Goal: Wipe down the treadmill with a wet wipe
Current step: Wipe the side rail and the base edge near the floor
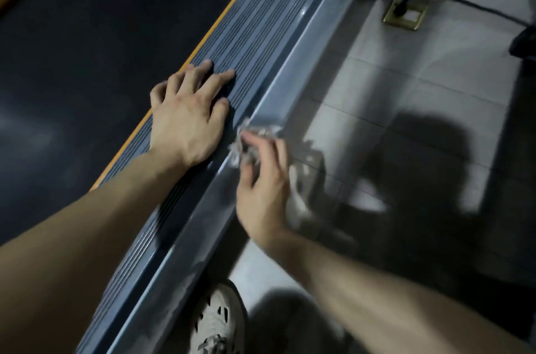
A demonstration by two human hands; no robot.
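Rests the left hand (185, 118), fingers spread, on the ribbed side rail (255, 34) of the treadmill (316, 43) beside the dark belt (101, 34), and holds a crumpled wet wipe (255, 133) in the blurred right hand (264, 191) against the smooth grey edge (185, 237), above a white shoe (217, 321).
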